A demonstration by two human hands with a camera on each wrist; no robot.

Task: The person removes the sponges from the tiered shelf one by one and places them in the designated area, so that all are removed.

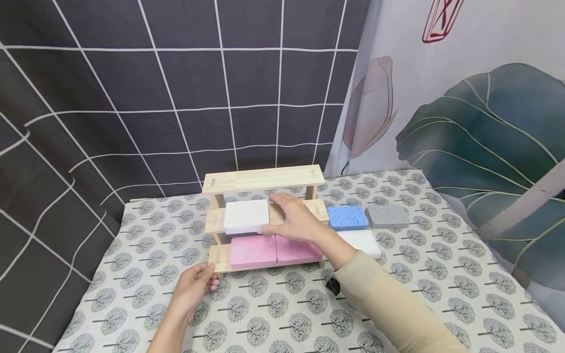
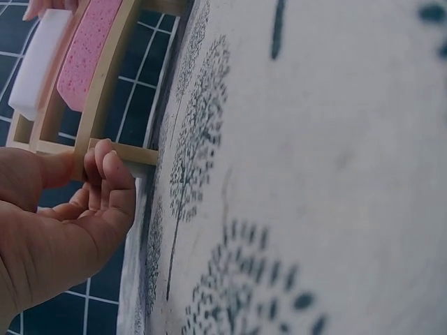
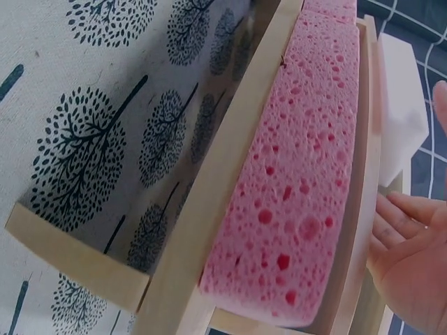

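A three-tier wooden rack stands on the patterned cloth. At its lower left corner my left hand pinches the end of the bottom shelf between thumb and fingers; the left wrist view shows this hand up close. On the left part of the middle shelf lies a white sponge. My right hand is at that sponge's right side, thumb and fingers spread and fingertips right at its edge. Two pink sponges sit side by side on the bottom shelf, below my right hand.
Right of the rack, a blue sponge, a grey sponge and another white block lie on the cloth, the last partly behind my right forearm. A small black object is beside the sleeve. Dark gridded fabric hangs behind.
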